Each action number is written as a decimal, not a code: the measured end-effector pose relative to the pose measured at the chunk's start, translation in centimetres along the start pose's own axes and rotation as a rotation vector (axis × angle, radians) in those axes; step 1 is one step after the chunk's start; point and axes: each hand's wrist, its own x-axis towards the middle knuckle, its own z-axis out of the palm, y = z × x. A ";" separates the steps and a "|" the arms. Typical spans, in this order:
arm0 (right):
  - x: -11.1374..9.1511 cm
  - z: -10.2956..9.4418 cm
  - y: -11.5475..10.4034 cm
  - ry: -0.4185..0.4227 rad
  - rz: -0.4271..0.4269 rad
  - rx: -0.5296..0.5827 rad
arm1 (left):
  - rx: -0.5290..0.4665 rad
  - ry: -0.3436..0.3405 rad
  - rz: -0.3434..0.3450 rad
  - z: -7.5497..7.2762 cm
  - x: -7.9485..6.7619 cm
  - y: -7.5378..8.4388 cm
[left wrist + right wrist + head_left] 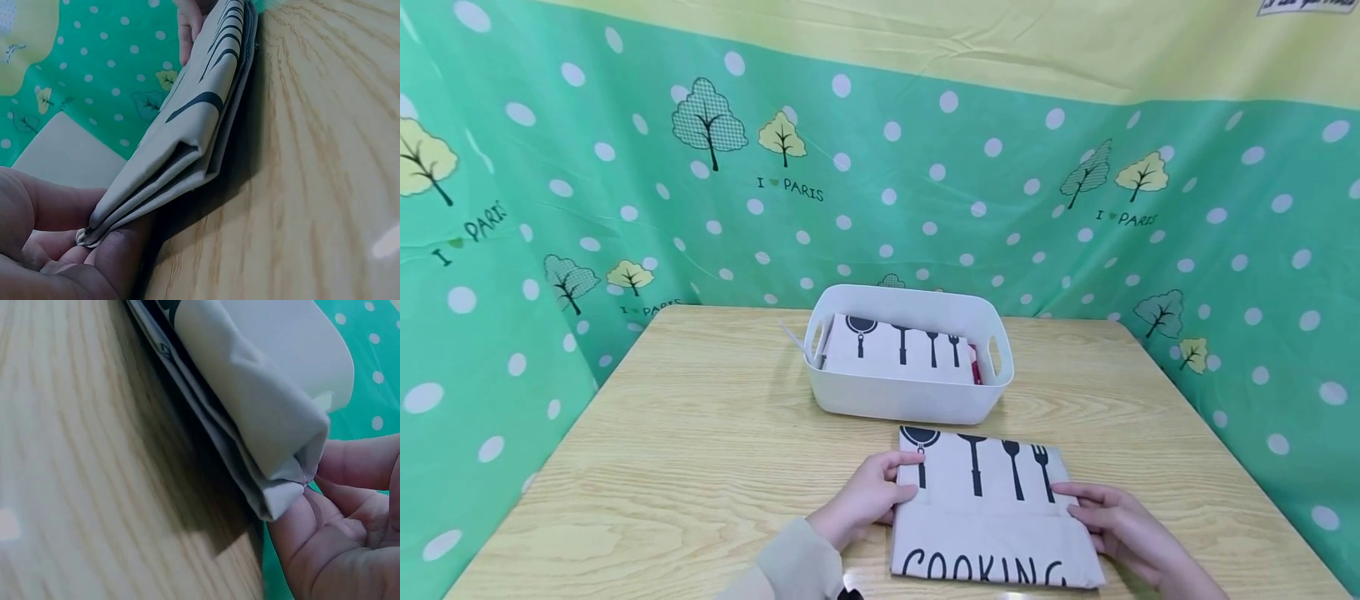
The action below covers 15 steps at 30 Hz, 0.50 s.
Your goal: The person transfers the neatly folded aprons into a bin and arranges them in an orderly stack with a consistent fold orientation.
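Observation:
A folded off-white cloth (992, 517), printed with black kitchen utensils and the word COOKING, is close over the front of the table. My left hand (868, 493) pinches its left edge, thumb on one side and fingers on the other. On the opposite edge, my right hand (1120, 525) grips the cloth in the same way. Stacked layers of the cloth (169, 144) show at the fold in the left wrist view, with a dark shadow beneath. In the right wrist view, the cloth's corner (275, 425) is between thumb and fingers.
Behind the cloth stands a white plastic basket (910, 400) with handle holes. Inside lies another folded cloth (895, 350) with the same print, beside a red item (975, 364). A thin pale strip (796, 340) sticks out over the basket's left side. A green dotted curtain (850, 200) surrounds the wooden table (700, 433).

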 end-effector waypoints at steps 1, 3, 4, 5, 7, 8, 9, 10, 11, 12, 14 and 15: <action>0.1 0.2 0.0 0.002 -0.005 -0.005 | -0.003 0.002 -0.001 -0.1 0.0 0.0; 0.2 0.5 0.1 0.015 -0.007 -0.010 | -0.006 0.003 -0.005 -0.4 -0.2 0.1; 0.3 0.6 0.1 0.023 -0.007 -0.011 | -0.008 0.003 -0.008 -0.5 -0.3 0.2; 0.4 0.8 0.1 0.027 -0.011 -0.017 | -0.010 0.005 -0.008 -0.6 -0.4 0.2; 0.5 1.0 0.1 0.045 -0.012 -0.019 | -0.014 0.005 -0.007 -0.8 -0.5 0.3; 0.6 1.2 0.1 0.057 -0.010 -0.017 | -0.016 0.006 -0.009 -0.9 -0.6 0.3; 0.6 1.3 0.1 0.060 -0.015 -0.021 | -0.017 0.007 -0.007 -1.0 -0.6 0.3; 0.7 1.4 0.1 0.064 -0.019 -0.022 | -0.015 0.009 -0.007 -1.1 -0.7 0.3; 0.7 1.4 0.2 0.063 -0.027 -0.023 | -0.014 0.009 -0.006 -1.2 -0.7 0.3; 0.7 1.5 0.2 0.065 -0.030 -0.019 | -0.014 0.010 -0.006 -1.3 -0.8 0.3; 0.7 1.7 0.2 0.056 -0.045 -0.013 | -0.010 0.012 -0.006 -1.4 -0.8 0.3; 0.8 1.8 0.2 0.047 -0.054 -0.011 | -0.007 0.012 -0.004 -1.5 -0.9 0.3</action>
